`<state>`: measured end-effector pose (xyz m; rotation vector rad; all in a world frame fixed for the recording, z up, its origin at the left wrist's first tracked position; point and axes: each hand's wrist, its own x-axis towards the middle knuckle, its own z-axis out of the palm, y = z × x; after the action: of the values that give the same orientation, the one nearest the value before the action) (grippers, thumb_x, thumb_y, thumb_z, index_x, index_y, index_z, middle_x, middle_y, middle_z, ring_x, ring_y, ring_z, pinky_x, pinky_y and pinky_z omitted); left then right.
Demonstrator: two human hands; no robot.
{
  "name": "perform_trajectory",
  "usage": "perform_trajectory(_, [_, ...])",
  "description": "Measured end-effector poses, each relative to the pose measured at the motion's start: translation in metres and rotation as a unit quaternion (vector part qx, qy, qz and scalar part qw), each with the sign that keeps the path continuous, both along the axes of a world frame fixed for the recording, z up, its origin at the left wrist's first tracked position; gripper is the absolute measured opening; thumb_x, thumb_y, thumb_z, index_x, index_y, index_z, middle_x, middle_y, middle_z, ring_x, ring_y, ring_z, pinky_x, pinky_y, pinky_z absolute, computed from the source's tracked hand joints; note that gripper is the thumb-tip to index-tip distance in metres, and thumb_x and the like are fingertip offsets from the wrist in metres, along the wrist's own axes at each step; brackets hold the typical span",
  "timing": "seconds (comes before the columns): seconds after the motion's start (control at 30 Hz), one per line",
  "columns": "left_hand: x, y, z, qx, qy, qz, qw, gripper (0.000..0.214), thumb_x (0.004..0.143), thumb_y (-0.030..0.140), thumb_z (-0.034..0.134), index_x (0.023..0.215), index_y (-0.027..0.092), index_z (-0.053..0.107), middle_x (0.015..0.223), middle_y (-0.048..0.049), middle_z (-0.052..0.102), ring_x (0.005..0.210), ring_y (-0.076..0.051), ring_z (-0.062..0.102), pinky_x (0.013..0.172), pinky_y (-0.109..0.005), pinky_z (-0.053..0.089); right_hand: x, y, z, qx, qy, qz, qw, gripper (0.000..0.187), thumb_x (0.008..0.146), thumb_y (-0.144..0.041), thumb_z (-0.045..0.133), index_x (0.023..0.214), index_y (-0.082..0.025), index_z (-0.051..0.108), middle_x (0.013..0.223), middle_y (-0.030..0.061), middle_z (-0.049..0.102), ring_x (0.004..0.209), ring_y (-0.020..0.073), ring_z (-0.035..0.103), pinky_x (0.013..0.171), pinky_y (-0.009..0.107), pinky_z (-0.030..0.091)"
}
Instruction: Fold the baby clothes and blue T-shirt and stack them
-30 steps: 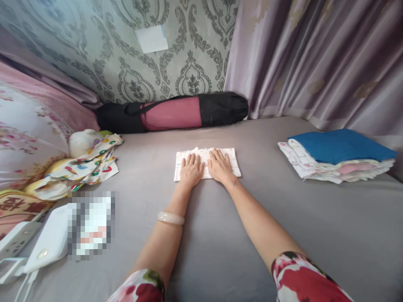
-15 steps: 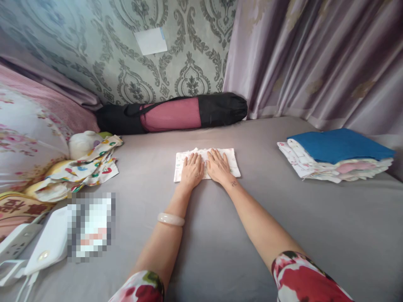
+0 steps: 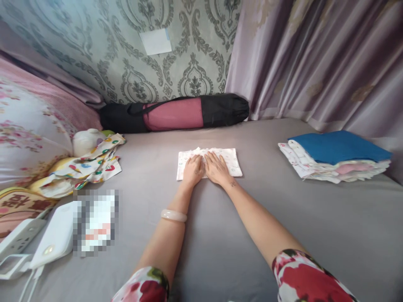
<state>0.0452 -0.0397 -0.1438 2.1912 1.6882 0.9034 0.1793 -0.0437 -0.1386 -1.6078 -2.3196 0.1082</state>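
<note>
A folded white cloth garment (image 3: 231, 161) with a small pastel print lies flat on the grey bed sheet (image 3: 258, 197). My left hand (image 3: 193, 170) rests palm down on its left half, fingers stretched forward, a pale bangle (image 3: 174, 215) on that forearm. Beside it, my right hand (image 3: 217, 168) presses flat near the middle of the cloth with its fingers extended. The two hands almost touch at the centre. Both palms, and the cloth under them, are hidden.
To the right sits a stack of folded clothes with a blue piece (image 3: 338, 147) on top. A black and pink roll bag (image 3: 173, 113) lies along the wall. At left are a printed garment (image 3: 103, 161), a white power bank (image 3: 56, 235) and a power strip (image 3: 22, 239).
My hands have drawn closer together at the middle of the cloth, the right one sliding slightly left. The view has shifted a little.
</note>
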Motion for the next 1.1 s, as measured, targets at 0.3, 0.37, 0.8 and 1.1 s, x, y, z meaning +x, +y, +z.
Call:
perform_trajectory(0.3, [-0.048, 0.01, 0.013, -0.067, -0.625, 0.158, 0.762, 0.018, 0.088, 0.03, 0.055, 0.084, 0.017, 0.066, 0.084, -0.0079, 0.072, 0.088, -0.018, 0.069, 0.082, -0.029, 0.051, -0.003, 0.002, 0.014, -0.062, -0.032, -0.013, 0.998, 0.054, 0.099, -0.028, 0.026, 0.148, -0.009, 0.038, 0.158, 0.0124, 0.031, 0.147, 0.0245, 0.023, 0.119, 0.047, 0.015])
perform_trajectory(0.37, [-0.063, 0.01, 0.017, -0.094, -0.736, 0.167, 0.65, 0.018, 0.087, 0.027, 0.052, 0.08, 0.017, 0.064, 0.083, -0.0075, 0.071, 0.086, -0.016, 0.069, 0.08, -0.027, 0.051, -0.01, 0.005, 0.02, -0.074, -0.034, -0.02, 0.996, 0.055, 0.098, -0.027, 0.027, 0.148, -0.007, 0.037, 0.158, 0.0135, 0.029, 0.147, 0.025, 0.022, 0.119, 0.048, 0.015])
perform_trajectory(0.8, [-0.095, 0.003, 0.018, -0.056, -0.89, 0.15, 0.428, 0.026, 0.091, 0.019, 0.036, 0.075, 0.017, 0.056, 0.07, -0.0029, 0.061, 0.067, -0.011, 0.062, 0.065, -0.022, 0.047, -0.04, 0.018, -0.004, -0.032, -0.03, -0.04, 0.998, 0.06, 0.1, -0.035, 0.024, 0.15, -0.004, 0.031, 0.159, 0.0138, 0.027, 0.148, 0.0254, 0.019, 0.119, 0.047, 0.011])
perform_trajectory(1.1, [-0.097, 0.006, 0.013, -0.063, -0.878, 0.144, 0.452, 0.02, 0.086, 0.02, 0.04, 0.074, 0.018, 0.056, 0.067, -0.0017, 0.059, 0.064, -0.011, 0.06, 0.064, -0.023, 0.046, -0.039, 0.017, 0.001, -0.036, -0.036, -0.042, 0.998, 0.059, 0.1, -0.035, 0.024, 0.15, -0.006, 0.033, 0.158, 0.0148, 0.029, 0.148, 0.0257, 0.02, 0.119, 0.047, 0.012])
